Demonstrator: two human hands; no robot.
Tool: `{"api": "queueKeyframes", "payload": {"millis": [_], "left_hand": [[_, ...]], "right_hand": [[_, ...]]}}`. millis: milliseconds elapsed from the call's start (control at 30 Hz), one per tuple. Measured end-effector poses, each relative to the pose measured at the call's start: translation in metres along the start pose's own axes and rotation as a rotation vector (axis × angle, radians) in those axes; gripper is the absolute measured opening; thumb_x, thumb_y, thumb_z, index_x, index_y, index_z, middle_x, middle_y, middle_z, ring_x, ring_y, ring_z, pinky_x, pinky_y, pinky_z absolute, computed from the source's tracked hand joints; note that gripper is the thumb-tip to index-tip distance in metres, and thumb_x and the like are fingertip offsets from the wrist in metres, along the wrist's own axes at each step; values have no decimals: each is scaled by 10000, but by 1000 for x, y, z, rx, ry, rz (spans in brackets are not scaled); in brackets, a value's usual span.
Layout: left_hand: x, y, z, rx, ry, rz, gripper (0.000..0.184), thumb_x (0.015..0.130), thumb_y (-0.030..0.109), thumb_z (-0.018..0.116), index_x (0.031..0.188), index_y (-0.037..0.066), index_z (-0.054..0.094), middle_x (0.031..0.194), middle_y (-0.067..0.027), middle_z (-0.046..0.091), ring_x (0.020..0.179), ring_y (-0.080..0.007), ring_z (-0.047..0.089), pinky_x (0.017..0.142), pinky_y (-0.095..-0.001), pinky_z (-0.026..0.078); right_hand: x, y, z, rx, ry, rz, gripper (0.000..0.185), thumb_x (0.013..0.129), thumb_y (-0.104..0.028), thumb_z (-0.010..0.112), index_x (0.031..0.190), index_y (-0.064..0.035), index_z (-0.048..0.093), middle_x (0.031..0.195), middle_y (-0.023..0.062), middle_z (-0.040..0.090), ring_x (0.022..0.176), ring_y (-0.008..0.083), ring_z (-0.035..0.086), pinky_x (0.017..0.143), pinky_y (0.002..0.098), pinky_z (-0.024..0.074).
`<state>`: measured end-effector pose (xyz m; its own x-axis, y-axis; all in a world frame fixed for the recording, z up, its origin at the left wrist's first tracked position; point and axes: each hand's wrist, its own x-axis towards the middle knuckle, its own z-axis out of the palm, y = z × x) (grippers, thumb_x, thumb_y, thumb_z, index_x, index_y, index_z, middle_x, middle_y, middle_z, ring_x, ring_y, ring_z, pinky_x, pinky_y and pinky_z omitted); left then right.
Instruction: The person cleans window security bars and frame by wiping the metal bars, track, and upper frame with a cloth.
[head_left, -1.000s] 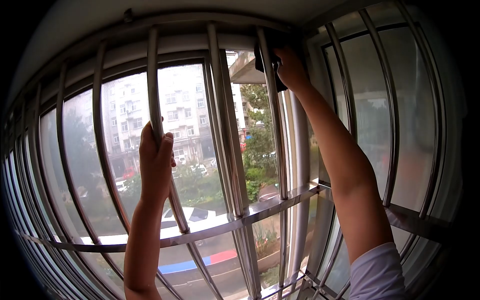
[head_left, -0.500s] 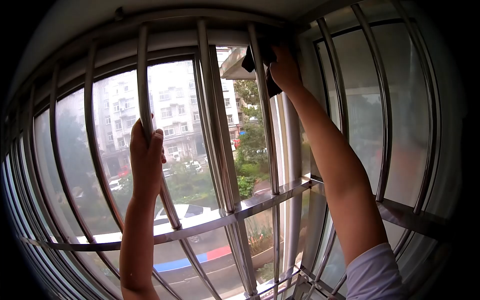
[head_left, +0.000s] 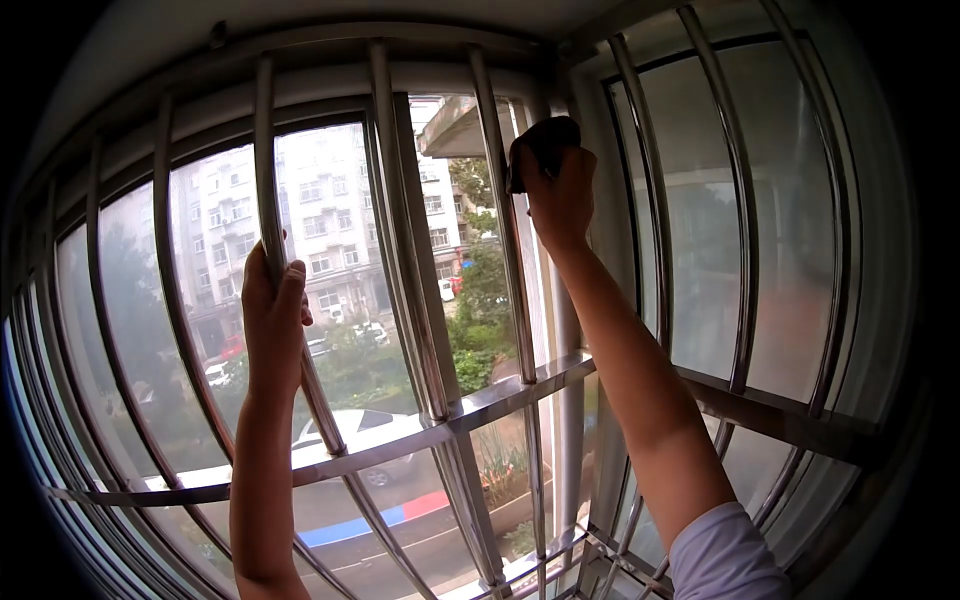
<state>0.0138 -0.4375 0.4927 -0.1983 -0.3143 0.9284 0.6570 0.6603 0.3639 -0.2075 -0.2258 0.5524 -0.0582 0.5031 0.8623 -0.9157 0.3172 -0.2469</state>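
Note:
My left hand is wrapped round an upright shiny metal bar of the window guard, at about mid-height. Higher up on the right, my right hand holds a black cloth, bunched under the fingers. The cloth is up by the corner post and close to another upright bar; whether it touches either I cannot tell. My fingertips on that side are partly hidden by the cloth.
A flat metal crossbar joins the uprights below both hands. More bars stand before the side window pane on the right. Through the glass I see a pale building, trees and a white car.
My right hand has come down from the top corner with the black cloth. My left hand stays on the same bar. The whole view has shifted slightly.

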Motion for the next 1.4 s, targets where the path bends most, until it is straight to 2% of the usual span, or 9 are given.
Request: {"api": "queueKeyframes", "payload": {"millis": [200, 267, 400, 500, 600, 733, 1067, 1233, 1400], "left_hand": [[-1, 4, 1, 26, 4, -25, 438, 902, 125, 499, 1325, 37, 429, 662, 30, 437, 535, -28, 421, 488, -201, 401], [0, 3, 0, 37, -3, -37, 438, 900, 129, 501, 1322, 33, 430, 643, 26, 431, 526, -30, 419, 482, -202, 403], [1, 3, 0, 41, -18, 1, 445, 902, 133, 501, 1323, 15, 418, 666, 23, 424, 527, -27, 416, 475, -202, 403], [1, 4, 0, 57, -19, -7, 439, 906, 142, 505, 1317, 12, 419, 681, 27, 410, 533, -25, 409, 473, -201, 402], [1, 2, -2, 51, -27, -5, 444, 906, 154, 518, 1315, 11, 420, 697, 25, 420, 542, -24, 407, 481, -202, 404], [2, 2, -5, 1, -57, 0, 457, 908, 163, 534, 1320, 6, 415, 731, 20, 446, 563, -25, 421, 499, -203, 409], [3, -1, -3, -85, -53, 48, 296, 874, 60, 517, 1157, -4, 459, 664, 18, 443, 503, -31, 435, 425, -198, 380], [1, -4, -1, -72, -17, 54, 308, 856, 53, 500, 1157, 0, 464, 687, 14, 430, 538, -34, 407, 454, -209, 370], [2, -12, -2, 16, -1, 94, 392, 886, 106, 523, 1256, 13, 431, 744, 22, 443, 559, -20, 403, 463, -190, 383]], "right_hand": [[52, 9, 37, -202, 105, -332, 408, 764, -310, 699, 1026, -31, 557, 1000, 174, 585, 920, 359, 579, 791, 456, 466], [71, 6, 37, -53, -124, -227, 392, 740, -272, 719, 1020, -31, 590, 963, 173, 604, 908, 347, 587, 794, 442, 467], [80, -22, 32, 81, 21, -207, 369, 724, -257, 739, 1009, -52, 627, 945, 153, 621, 901, 324, 595, 792, 417, 472], [77, -46, 37, -46, 193, -697, 257, 658, -216, 777, 871, -116, 673, 872, 62, 616, 863, 263, 592, 734, 389, 478], [80, -61, 51, -284, 76, -872, 279, 669, -260, 772, 910, -138, 704, 963, 64, 611, 941, 275, 569, 773, 402, 468], [91, -69, 62, -599, -25, -960, 65, 734, -154, 652, 774, -104, 664, 930, 76, 580, 945, 277, 562, 769, 416, 476], [111, -61, 80, -484, -8, -951, 85, 733, -124, 634, 803, -80, 654, 971, 94, 593, 925, 297, 584, 765, 373, 508], [117, -60, 82, -154, -129, -719, 313, 693, -218, 751, 949, -58, 669, 1008, 102, 624, 946, 305, 598, 798, 399, 484], [85, -71, 64, 201, -47, -477, 338, 736, -229, 737, 998, -38, 640, 974, 136, 624, 948, 310, 608, 819, 381, 474]]}}
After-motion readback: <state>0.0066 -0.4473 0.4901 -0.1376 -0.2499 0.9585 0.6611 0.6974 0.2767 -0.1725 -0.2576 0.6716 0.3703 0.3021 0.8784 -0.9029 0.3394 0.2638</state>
